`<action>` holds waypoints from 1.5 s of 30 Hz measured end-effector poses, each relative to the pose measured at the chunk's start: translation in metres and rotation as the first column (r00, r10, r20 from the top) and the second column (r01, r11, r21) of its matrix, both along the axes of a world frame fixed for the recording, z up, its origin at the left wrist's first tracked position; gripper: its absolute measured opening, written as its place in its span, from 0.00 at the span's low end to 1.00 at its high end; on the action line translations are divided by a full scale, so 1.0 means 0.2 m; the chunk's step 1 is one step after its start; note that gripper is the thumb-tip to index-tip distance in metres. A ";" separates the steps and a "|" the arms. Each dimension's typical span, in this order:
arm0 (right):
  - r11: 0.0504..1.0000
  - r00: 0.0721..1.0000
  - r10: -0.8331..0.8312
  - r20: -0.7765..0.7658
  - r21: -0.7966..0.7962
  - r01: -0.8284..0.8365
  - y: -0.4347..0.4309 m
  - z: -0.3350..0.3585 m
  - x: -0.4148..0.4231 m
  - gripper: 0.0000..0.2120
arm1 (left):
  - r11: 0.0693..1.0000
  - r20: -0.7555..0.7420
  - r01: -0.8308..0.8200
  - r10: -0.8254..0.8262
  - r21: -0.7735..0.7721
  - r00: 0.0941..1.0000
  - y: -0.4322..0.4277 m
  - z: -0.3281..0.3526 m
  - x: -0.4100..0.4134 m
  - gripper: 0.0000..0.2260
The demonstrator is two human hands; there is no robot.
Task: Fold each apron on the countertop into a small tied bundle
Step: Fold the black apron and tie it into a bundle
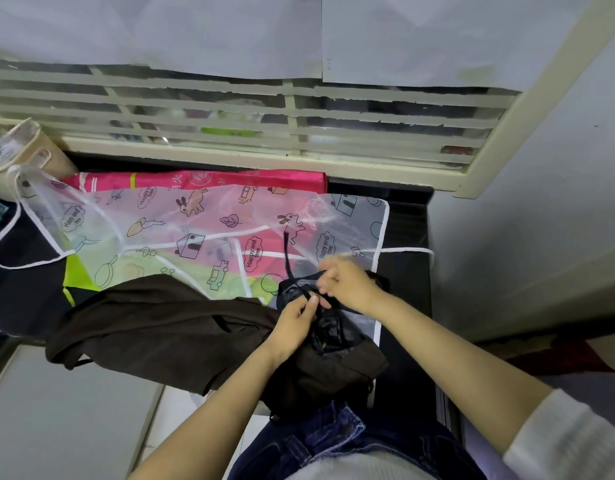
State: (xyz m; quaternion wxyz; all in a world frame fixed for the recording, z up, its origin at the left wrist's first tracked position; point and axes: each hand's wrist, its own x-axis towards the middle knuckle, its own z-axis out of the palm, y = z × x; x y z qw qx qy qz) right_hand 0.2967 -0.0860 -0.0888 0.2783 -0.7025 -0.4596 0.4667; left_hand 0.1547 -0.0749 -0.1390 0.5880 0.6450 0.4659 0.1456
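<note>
Folded bundle [328,327] lies on printed apron [195,230] (right end), crumpled apron [160,323] left

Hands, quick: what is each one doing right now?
Left hand: closed, pinching the black strap over the black apron bundle.
Right hand: fingers curled on a strap at the bundle's top; exact grip unclear.

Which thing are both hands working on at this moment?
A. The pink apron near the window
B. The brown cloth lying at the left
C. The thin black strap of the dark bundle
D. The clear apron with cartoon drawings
C: the left hand and the right hand both pinch the thin black strap over the dark bundle, while the clear apron lies spread flat behind, untouched.
</note>
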 end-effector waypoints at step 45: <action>0.989 0.988 0.097 -0.117 0.119 -0.083 -0.14 -0.22 -0.16 0.06 | 0.925 0.128 -0.296 0.332 -0.238 0.935 -0.04 0.01 -0.14 0.07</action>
